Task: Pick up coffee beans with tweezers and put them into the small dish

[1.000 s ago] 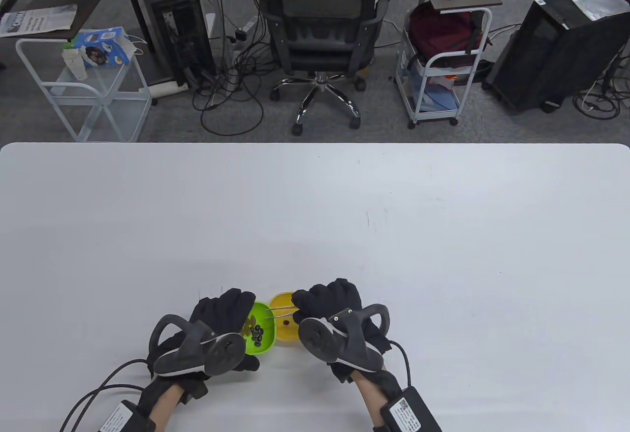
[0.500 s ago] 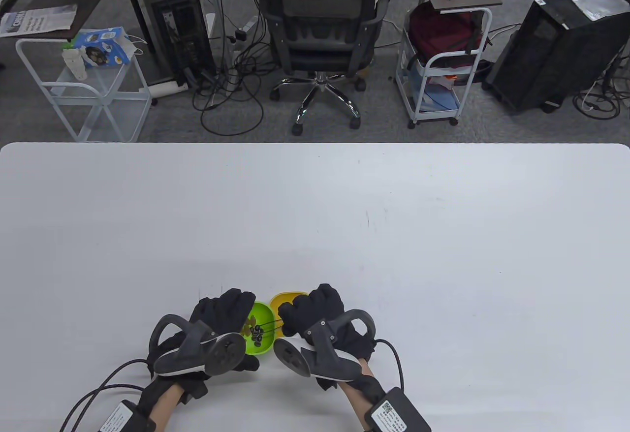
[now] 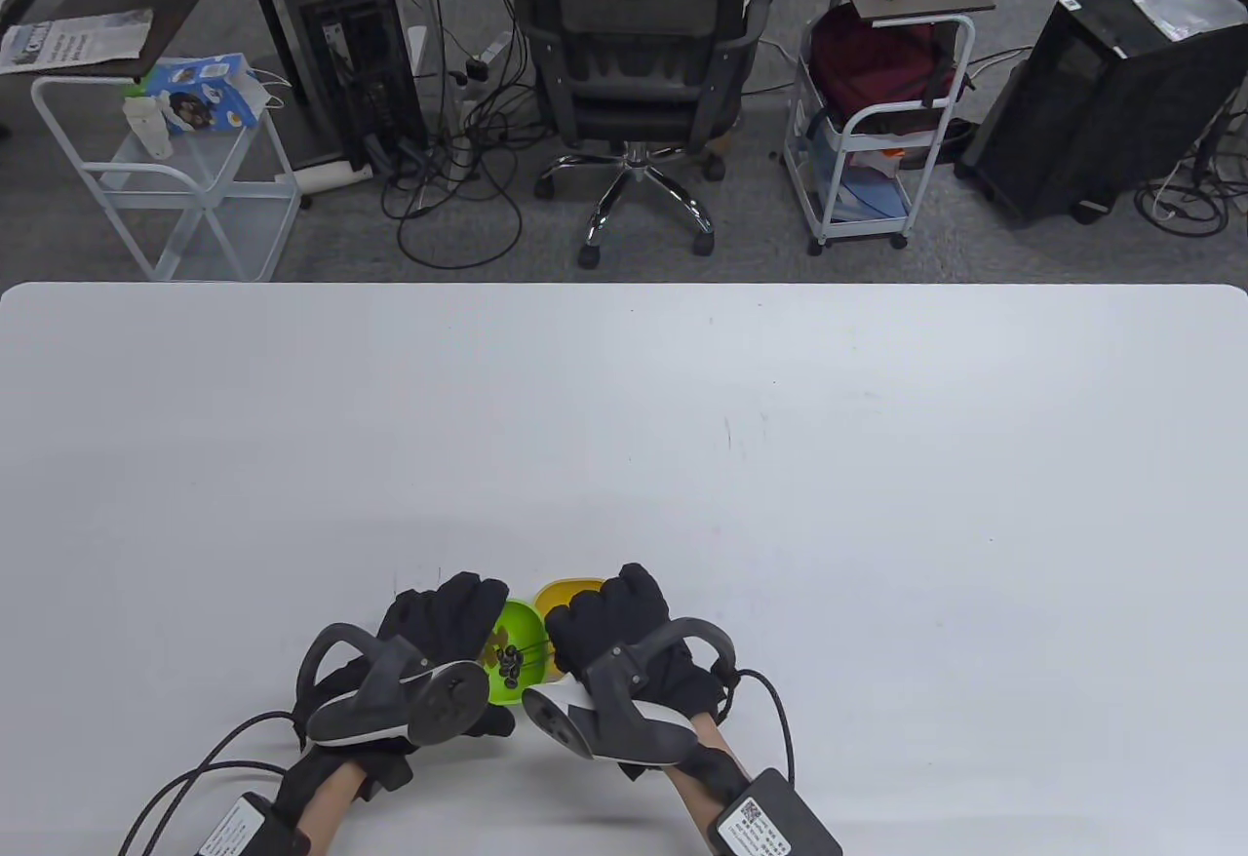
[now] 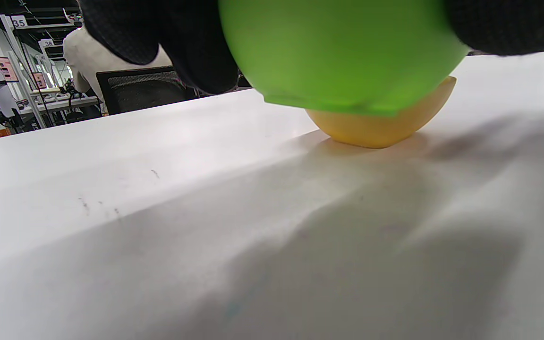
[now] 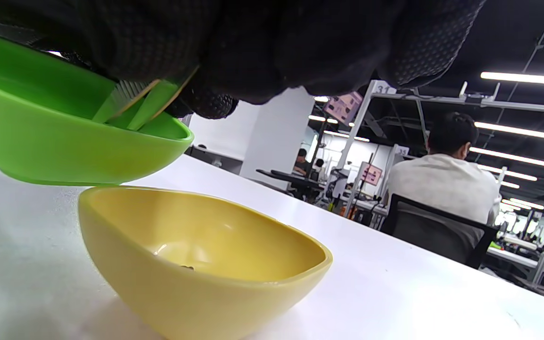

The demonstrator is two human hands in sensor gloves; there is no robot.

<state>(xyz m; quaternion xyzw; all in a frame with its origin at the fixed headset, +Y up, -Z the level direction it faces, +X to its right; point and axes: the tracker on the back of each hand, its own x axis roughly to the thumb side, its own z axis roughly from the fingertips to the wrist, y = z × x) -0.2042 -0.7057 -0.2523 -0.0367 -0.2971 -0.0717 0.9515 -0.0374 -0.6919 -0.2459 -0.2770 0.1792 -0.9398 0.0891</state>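
A green dish [image 3: 517, 646] with several dark coffee beans [image 3: 507, 661] is held by my left hand [image 3: 444, 617], lifted off the table and tilted; its underside fills the left wrist view [image 4: 343, 52]. A yellow dish [image 3: 565, 595] stands on the table just right of it, with one bean [image 5: 188, 267] inside. My right hand [image 3: 609, 632] holds thin metal tweezers [image 3: 534, 648] whose tips reach into the green dish among the beans; the right wrist view shows them [image 5: 130, 101] over the green rim [image 5: 64, 141]. Whether the tips hold a bean is hidden.
The white table [image 3: 780, 466] stretches far and to both sides. Glove cables [image 3: 195, 768] trail off its near edge. An office chair [image 3: 634, 66] and carts stand beyond the far edge.
My right hand has moved left from over the yellow dish, and the tweezers' tips now lie in the green dish. My left hand and the green dish have stayed put.
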